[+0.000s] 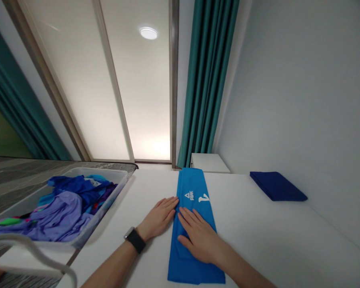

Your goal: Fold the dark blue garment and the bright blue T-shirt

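A bright blue garment with white print lies on the white table, folded into a long narrow strip that runs away from me. My left hand rests at the strip's left edge, fingers stretched out and fingertips touching the cloth. Flat on top of the garment lies my right hand, its fingers spread below the white lettering. Neither hand grips anything. A watch with a black band is on my left wrist.
At the left, a translucent bin holds crumpled blue, purple and multicoloured clothes. A folded navy cloth lies at the table's right, by the wall. Behind the white table stands a small white cabinet. A grey curved tube crosses the lower left.
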`<state>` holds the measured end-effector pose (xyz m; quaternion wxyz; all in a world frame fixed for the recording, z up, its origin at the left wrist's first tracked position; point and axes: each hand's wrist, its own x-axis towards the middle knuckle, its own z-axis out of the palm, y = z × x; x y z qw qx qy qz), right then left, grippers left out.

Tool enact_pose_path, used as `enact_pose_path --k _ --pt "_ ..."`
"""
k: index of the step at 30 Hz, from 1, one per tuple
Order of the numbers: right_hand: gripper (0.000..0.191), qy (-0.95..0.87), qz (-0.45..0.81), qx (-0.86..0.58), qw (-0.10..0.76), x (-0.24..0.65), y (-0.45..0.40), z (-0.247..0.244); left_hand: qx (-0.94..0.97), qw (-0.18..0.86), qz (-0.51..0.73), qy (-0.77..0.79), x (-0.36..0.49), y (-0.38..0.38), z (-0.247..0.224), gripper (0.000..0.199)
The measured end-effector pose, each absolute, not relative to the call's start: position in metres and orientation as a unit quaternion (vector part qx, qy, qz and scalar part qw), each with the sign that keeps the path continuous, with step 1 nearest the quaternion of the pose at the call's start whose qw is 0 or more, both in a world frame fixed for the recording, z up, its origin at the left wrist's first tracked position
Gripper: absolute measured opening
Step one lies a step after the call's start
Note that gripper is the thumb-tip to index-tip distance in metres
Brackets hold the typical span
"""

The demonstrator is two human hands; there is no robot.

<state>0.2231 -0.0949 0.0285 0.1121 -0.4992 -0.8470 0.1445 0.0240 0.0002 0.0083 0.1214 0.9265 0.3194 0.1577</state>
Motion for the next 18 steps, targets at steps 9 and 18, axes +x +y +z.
enact_pose_path --k 9,18 --pt "0.058 -0.863 0.198 -0.451 0.115 0.229 -0.107 0.038 0.922 0.121 0.169 0.326 0.023 0.005 0.003 0.045" --pt "0.063 -0.829 0.133 -0.533 0.111 0.244 -0.087 0.018 0.922 0.139 0.202 0.300 0.024 -0.002 0.013 0.052"
